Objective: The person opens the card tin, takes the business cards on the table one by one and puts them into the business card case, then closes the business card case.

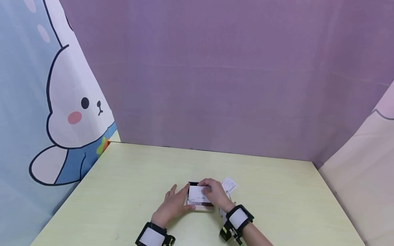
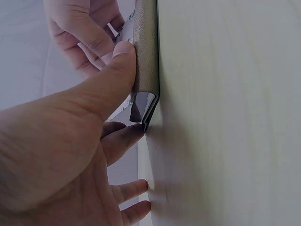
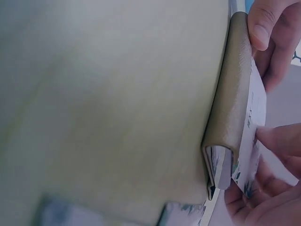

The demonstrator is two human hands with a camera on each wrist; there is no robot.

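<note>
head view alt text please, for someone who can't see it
Two hands handle a small dark card wallet on a pale green table: the left hand steadies its edge while the right hand holds a white card on it.

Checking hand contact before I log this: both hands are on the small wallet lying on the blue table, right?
Not quite: the table is pale yellow-green, not blue, as the head view shows. The rest holds: the left hand and right hand are both on the small wallet lying there.
</note>
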